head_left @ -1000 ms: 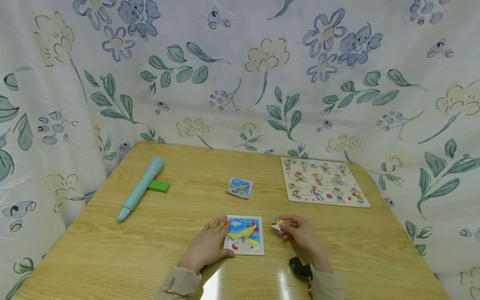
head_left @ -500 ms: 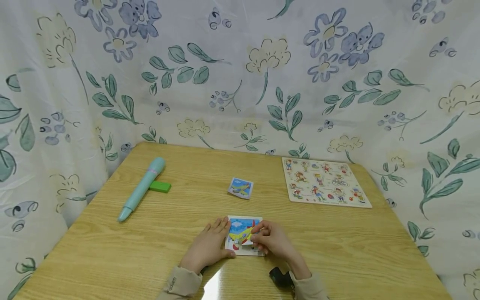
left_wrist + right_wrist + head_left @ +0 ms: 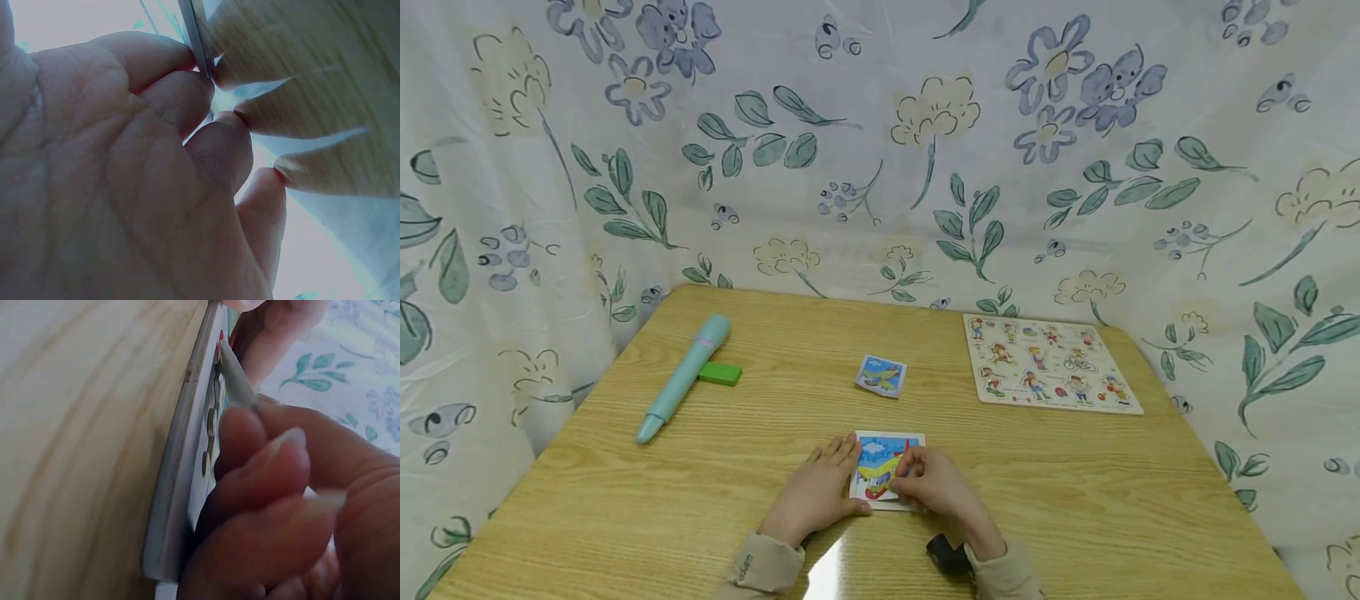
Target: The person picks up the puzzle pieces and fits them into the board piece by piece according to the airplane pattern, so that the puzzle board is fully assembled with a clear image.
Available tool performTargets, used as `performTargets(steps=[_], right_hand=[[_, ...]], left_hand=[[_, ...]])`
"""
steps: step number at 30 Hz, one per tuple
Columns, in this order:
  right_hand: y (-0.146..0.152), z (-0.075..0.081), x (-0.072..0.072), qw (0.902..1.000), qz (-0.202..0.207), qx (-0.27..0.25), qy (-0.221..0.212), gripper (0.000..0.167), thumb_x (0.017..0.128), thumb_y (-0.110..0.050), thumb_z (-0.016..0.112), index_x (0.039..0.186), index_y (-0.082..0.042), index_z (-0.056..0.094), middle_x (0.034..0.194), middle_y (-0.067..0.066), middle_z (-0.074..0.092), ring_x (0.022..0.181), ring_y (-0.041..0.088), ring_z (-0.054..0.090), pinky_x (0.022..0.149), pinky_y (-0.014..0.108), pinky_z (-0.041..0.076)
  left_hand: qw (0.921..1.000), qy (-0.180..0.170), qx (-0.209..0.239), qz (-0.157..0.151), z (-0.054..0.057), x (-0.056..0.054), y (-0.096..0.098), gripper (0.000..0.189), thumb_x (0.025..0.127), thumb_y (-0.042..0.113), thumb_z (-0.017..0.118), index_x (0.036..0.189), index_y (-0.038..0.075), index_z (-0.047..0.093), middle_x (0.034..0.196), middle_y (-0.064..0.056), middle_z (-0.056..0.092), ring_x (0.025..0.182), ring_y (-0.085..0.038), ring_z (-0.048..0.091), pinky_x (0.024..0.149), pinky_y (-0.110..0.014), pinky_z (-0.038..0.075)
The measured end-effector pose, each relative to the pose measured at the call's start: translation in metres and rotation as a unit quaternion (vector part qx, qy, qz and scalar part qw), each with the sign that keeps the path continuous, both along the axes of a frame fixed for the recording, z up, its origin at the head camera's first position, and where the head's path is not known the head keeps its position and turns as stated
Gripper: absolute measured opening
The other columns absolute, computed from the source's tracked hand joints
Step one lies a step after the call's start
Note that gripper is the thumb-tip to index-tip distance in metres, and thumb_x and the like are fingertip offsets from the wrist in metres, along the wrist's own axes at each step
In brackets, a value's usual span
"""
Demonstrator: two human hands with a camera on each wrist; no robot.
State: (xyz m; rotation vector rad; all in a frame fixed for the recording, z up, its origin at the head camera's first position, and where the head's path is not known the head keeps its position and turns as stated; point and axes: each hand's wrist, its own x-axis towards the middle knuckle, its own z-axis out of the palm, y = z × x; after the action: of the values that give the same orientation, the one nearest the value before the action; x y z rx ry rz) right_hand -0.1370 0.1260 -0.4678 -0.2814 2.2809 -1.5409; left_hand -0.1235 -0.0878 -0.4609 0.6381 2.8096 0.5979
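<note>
A small square jigsaw puzzle board [image 3: 890, 434] with a yellow airplane picture lies near the front of the table. Along its left edge rests my left hand [image 3: 813, 492], fingers straight and thumb at the lower corner; in the left wrist view the fingertips touch the tabletop and the board's edge. My right hand [image 3: 936, 485] is over the board's right half, pinching a puzzle piece [image 3: 238, 380] between thumb and fingers. That piece is tilted, one end down at the board's lower part, in the right wrist view. The hand hides the right side of the picture.
A picture card [image 3: 881, 377] of the airplane lies behind the board. At the back right is a larger puzzle board [image 3: 1052, 364] with figures. A teal stick-shaped thing [image 3: 683, 379] lies at left, against a green block [image 3: 720, 373]. A floral curtain [image 3: 880, 167] surrounds the table.
My right hand has moved left from beside the puzzle board to over it, carrying the pinched piece down to the board's lower part. The left hand has stayed in place.
</note>
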Motion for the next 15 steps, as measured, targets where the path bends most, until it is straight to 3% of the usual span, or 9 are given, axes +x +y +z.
performTargets(steps=[4,11,15], right_hand=[[-0.0018,-0.001,-0.0002,0.9995,-0.005,0.029,0.013,0.017,0.085,-0.012,0.072,0.083,-0.003,0.058,0.054,-0.004,0.051,0.039,0.004,0.04,0.038,0.015,0.033],[-0.0079,0.003,0.0009,0.9914,-0.019,0.107,0.073,0.017,0.081,-0.011,0.076,0.076,-0.008,0.06,0.049,-0.007,0.042,0.038,0.004,0.035,0.037,0.015,0.027],[-0.0075,0.0034,0.0008,0.9915,-0.011,0.106,0.075,0.016,0.081,-0.013,0.076,0.077,-0.008,0.061,0.048,-0.008,0.042,0.037,0.004,0.035,0.037,0.015,0.026]], left_hand=[[1.0,-0.003,0.003,0.001,0.0,0.0003,-0.0002,0.093,0.08,0.051,0.071,0.149,0.0,0.034,0.158,-0.015,0.029,0.147,-0.037,0.026,0.119,-0.056,0.024],[1.0,0.0,0.002,0.001,0.0003,0.0004,-0.001,0.093,0.08,0.051,0.071,0.149,0.0,0.034,0.158,-0.016,0.029,0.146,-0.037,0.027,0.119,-0.056,0.025],[1.0,0.001,0.001,0.001,0.0001,-0.0002,-0.0008,0.093,0.08,0.051,0.071,0.148,0.0,0.035,0.158,-0.016,0.029,0.146,-0.037,0.027,0.119,-0.056,0.025]])
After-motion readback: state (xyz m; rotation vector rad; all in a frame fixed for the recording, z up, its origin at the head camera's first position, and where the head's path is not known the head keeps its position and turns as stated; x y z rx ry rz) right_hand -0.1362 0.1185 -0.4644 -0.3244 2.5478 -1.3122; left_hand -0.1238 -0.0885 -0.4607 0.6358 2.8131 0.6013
